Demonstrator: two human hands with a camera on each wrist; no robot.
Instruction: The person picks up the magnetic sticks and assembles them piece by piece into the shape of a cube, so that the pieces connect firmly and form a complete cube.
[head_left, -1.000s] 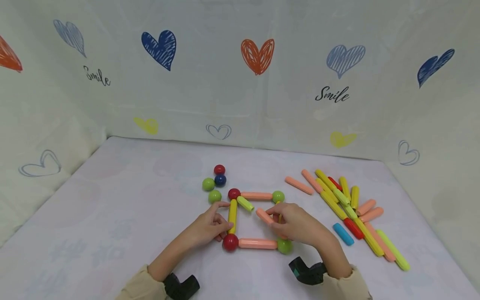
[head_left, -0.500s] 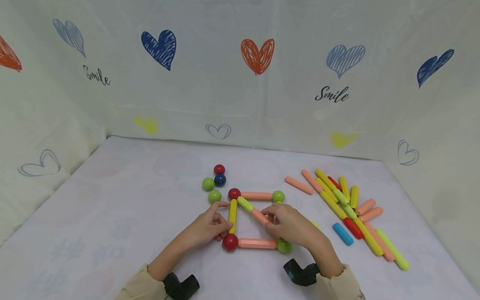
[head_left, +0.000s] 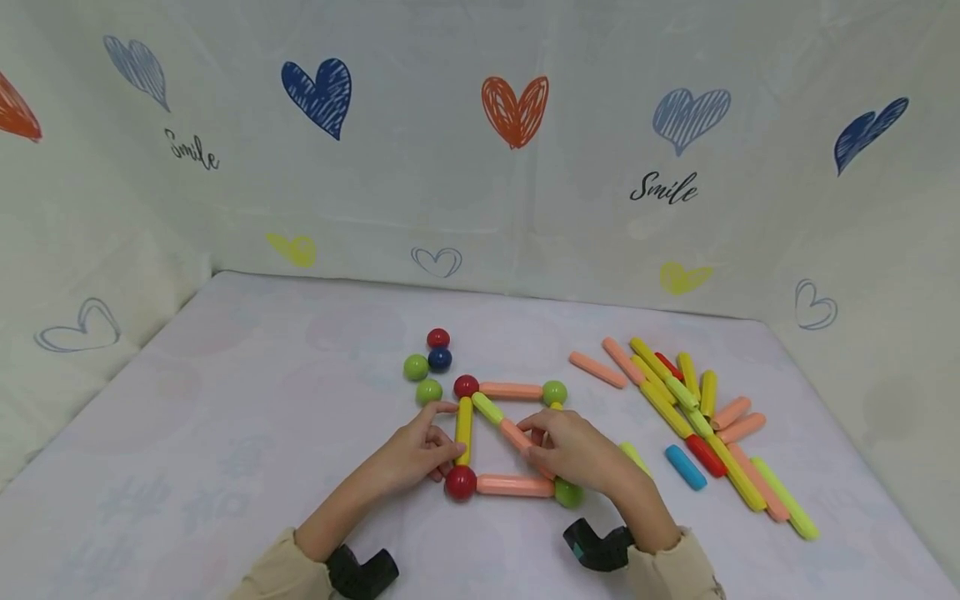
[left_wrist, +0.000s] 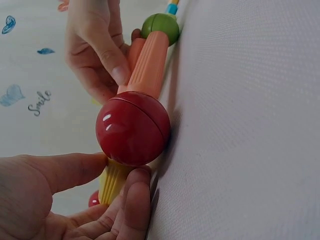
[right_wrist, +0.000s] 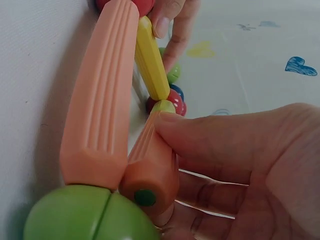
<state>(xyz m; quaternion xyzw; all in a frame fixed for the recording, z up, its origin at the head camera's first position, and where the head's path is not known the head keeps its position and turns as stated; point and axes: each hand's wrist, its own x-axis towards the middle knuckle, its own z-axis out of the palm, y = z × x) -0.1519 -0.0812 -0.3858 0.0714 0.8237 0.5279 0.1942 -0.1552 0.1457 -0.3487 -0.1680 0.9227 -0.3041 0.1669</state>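
Note:
Red and green balls with sticks between them form a four-sided frame on the table. My left hand (head_left: pixel 414 446) grips its left side, a yellow stick (head_left: pixel 464 433), between the near red ball (head_left: pixel 461 482) and the far red ball (head_left: pixel 466 386). Inside the frame, my right hand (head_left: pixel 576 446) pinches a salmon stick (right_wrist: pixel 152 170) between thumb and fingers. That stick meets a short lime stick (head_left: pixel 487 407) end to end, forming a diagonal from the far red ball toward the near green ball (head_left: pixel 567 493). In the right wrist view, a green dot marks the salmon stick's near end.
Loose balls, including a blue ball (head_left: pixel 440 359), sit behind the frame's left corner. To the right lies a heap of yellow, salmon, red and lime sticks, with a blue stick (head_left: pixel 686 467) in front. Another lime stick (head_left: pixel 634 457) shows beside the right forearm. A printed cloth (head_left: pixel 420 183) hangs behind.
My right hand has moved left with the salmon stick, bringing it against the lime stick, which now lies closer to the far red ball. The left hand keeps its place.

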